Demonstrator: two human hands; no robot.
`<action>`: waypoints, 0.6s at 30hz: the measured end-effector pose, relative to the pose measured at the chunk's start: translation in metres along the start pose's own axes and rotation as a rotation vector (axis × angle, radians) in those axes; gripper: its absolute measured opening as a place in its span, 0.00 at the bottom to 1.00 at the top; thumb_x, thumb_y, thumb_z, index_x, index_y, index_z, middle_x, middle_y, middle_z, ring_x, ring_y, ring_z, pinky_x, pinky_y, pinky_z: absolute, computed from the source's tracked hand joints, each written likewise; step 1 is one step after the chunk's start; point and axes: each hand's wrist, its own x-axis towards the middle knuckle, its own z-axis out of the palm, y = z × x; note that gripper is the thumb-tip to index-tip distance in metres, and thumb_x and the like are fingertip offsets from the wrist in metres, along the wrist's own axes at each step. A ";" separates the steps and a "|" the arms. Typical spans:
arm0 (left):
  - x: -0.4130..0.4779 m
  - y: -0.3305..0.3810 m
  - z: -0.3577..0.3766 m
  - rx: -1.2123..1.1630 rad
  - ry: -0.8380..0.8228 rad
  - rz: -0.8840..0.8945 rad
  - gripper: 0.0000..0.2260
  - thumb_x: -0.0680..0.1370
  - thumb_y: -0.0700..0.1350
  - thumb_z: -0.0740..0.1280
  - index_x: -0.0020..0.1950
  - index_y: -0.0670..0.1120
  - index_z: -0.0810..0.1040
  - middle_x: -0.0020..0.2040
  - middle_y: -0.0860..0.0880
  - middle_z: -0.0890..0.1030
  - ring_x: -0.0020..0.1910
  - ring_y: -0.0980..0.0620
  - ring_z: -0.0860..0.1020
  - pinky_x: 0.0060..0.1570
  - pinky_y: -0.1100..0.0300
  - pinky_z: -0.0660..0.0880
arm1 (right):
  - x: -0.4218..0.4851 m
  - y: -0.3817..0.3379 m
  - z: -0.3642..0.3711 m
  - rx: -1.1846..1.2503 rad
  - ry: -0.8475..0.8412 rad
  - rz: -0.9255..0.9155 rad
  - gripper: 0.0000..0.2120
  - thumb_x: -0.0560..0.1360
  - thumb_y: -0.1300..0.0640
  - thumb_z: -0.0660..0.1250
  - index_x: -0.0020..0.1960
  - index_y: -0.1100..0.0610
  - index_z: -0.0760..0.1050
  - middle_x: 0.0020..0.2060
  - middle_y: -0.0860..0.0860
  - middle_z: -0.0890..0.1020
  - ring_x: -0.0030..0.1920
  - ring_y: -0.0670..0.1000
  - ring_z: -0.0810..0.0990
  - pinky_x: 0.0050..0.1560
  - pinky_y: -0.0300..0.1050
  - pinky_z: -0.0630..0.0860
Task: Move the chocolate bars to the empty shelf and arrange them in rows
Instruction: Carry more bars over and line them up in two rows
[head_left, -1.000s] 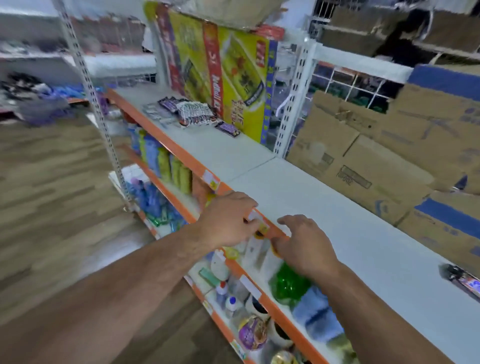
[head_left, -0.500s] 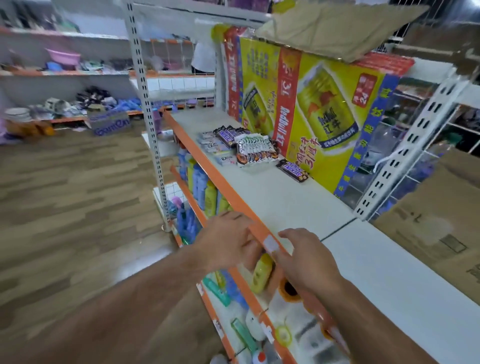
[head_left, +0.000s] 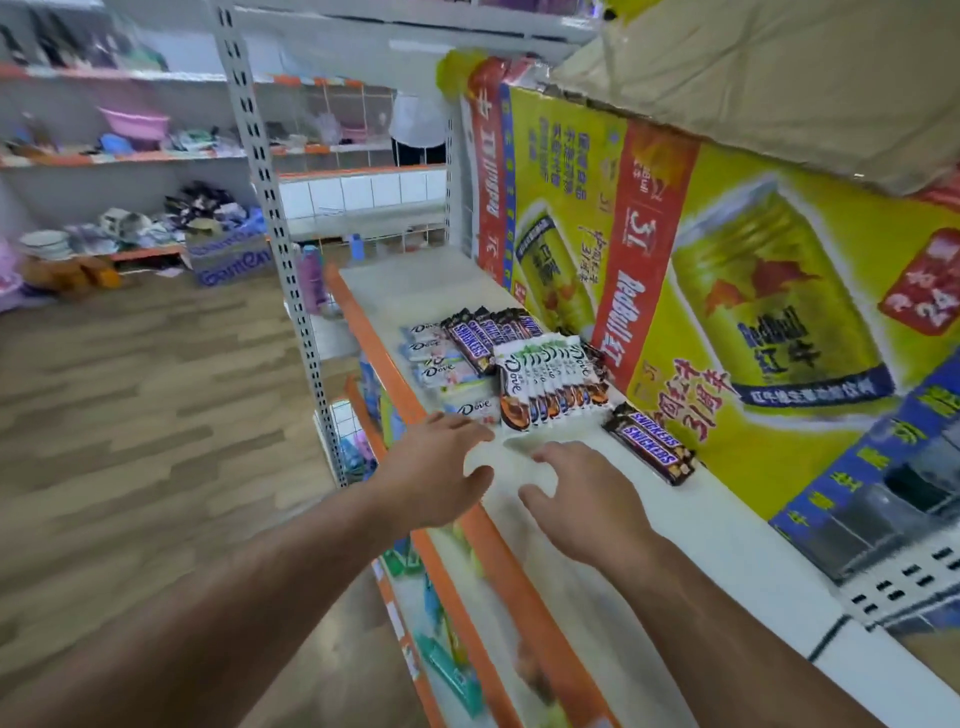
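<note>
Your shelf carries the chocolate bars in a loose heap at 12 o'clock from your hands. There is a Dove fan overlapping like cards, with flat Dove bars at its 9 o'clock and a Snickers row at its 11 o'clock. A Snickers pair lies apart at its 4 o'clock, against the Red Bull carton. The tiers below hold bottles, too blurred to name. Your left hand and right hand hover side by side over the board, fingers spread and loosely bent, holding nothing; the left fingertips are just beside the nearest Dove bar. Half a second ago both hands were at the orange lip with the bars well ahead; now they are past it and the bars are near. The wrappers are glossy film, the board matt white, the carton printed cardboard, the upright perforated metal
</note>
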 end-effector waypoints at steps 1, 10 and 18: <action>0.012 -0.008 -0.001 -0.006 0.012 0.008 0.20 0.77 0.54 0.64 0.68 0.52 0.74 0.64 0.51 0.76 0.65 0.48 0.70 0.63 0.56 0.69 | 0.012 -0.001 0.002 0.010 0.006 0.007 0.21 0.73 0.42 0.62 0.65 0.42 0.72 0.61 0.45 0.76 0.62 0.49 0.74 0.58 0.48 0.73; 0.131 -0.084 -0.003 -0.019 -0.047 0.168 0.14 0.77 0.44 0.61 0.61 0.50 0.77 0.58 0.48 0.78 0.61 0.46 0.72 0.57 0.52 0.71 | 0.107 -0.018 0.021 -0.059 0.134 0.222 0.09 0.73 0.43 0.63 0.48 0.48 0.71 0.45 0.48 0.74 0.48 0.52 0.75 0.41 0.45 0.69; 0.222 -0.133 -0.007 0.251 -0.105 0.438 0.20 0.72 0.46 0.68 0.64 0.52 0.72 0.59 0.51 0.76 0.59 0.48 0.72 0.59 0.55 0.69 | 0.147 -0.038 0.032 -0.189 0.147 0.479 0.15 0.73 0.43 0.66 0.53 0.50 0.67 0.50 0.50 0.75 0.52 0.53 0.76 0.46 0.47 0.71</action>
